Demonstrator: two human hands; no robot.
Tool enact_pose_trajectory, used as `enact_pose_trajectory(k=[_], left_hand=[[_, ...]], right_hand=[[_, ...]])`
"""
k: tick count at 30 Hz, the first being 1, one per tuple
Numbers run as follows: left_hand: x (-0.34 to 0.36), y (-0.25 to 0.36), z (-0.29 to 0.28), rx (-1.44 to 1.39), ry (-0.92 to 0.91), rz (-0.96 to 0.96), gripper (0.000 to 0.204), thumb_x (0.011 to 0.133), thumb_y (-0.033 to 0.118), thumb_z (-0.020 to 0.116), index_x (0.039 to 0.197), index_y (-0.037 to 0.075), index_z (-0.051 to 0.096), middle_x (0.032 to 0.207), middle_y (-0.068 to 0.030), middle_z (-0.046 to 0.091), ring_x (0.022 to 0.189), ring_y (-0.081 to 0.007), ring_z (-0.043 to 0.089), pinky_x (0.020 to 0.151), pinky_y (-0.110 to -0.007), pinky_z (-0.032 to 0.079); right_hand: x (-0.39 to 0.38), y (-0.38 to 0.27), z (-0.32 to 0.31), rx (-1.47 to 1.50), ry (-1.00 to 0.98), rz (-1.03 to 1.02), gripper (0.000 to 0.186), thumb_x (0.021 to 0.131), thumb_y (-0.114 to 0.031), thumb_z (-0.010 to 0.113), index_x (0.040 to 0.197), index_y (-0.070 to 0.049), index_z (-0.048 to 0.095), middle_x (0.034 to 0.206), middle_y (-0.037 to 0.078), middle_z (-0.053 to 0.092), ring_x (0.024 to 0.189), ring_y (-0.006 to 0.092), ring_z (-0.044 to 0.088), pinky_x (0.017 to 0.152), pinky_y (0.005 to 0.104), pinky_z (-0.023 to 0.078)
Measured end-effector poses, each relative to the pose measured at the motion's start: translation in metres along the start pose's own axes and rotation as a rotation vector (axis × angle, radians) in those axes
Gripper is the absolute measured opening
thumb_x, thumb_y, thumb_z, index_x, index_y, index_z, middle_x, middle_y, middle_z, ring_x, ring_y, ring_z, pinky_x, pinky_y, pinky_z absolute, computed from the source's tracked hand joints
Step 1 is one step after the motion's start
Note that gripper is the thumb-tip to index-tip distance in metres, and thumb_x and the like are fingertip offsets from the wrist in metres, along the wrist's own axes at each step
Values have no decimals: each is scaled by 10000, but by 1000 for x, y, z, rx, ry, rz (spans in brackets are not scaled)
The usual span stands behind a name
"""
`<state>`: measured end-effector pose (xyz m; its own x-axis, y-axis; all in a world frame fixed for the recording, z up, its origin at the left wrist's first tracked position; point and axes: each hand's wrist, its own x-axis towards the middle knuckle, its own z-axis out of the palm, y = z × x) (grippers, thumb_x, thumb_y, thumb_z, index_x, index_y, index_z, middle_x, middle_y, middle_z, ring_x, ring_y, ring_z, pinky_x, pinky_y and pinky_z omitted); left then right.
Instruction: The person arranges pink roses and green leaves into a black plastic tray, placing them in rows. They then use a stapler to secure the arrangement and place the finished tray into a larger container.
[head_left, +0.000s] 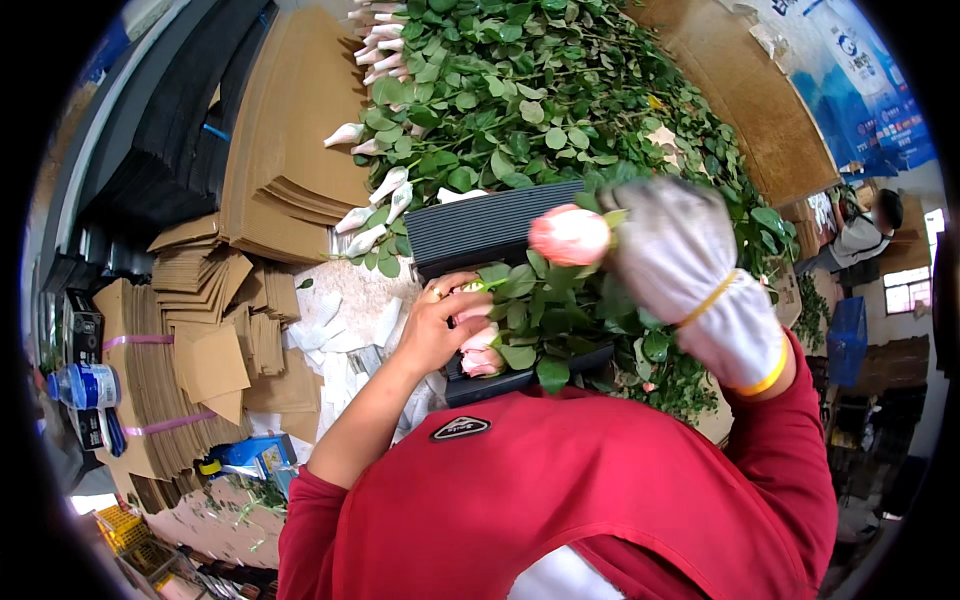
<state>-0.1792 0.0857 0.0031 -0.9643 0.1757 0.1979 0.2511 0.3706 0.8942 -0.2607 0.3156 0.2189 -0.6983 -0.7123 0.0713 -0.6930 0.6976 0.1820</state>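
Observation:
My bare left hand (436, 325), a ring on one finger, curls its fingers around pale pink rose heads (482, 358). These lie bunched with their green leaves (560, 310) between a black ribbed piece (490, 228) and a black edge near my body. A white work glove with a yellow cuff covers my right hand (675, 245), blurred by motion. It is closed on a single pink rose (570, 235), held just below the head, above the leaves. The bloom points left, over the ribbed piece; most of its stem is hidden.
A large heap of leafy rose stems (560, 100) fills the far side, with white-sleeved buds (365, 240) along its left. Stacked cardboard sheets (300, 120), tied cardboard (150, 370), white sleeves (345, 330) and a blue-labelled bottle (85, 386) are left. A person (865, 235) is far right.

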Motion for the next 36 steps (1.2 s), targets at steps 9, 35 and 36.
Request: enact_pose_trajectory(k=[9,35,36], left_hand=[[12,-1,-7,254,-91,15,442,738,271,785,1155,146,707,1160,-102,664,1151,-330,530,1014,-442,393],[5,-9,-1,93,-39,-79,539,686,329,811,1170,118,699,1384,-103,577,1219,-326,514,1107,-450,308],[4,-8,0,105,-27,-60,534,686,323,812,1167,119,700,1388,-103,574,1229,-320,511,1107,-447,306]], right_hand=[[10,-7,122,67,290,-335,268,881,-241,529,1098,-90,571,773,31,561,566,153,637,382,329,486],[24,-28,131,101,-63,-372,113,846,-181,572,922,-120,630,791,54,656,631,227,690,477,365,511],[26,-28,125,136,-129,-367,112,854,-168,568,924,-110,633,814,69,672,650,249,700,489,377,521]])
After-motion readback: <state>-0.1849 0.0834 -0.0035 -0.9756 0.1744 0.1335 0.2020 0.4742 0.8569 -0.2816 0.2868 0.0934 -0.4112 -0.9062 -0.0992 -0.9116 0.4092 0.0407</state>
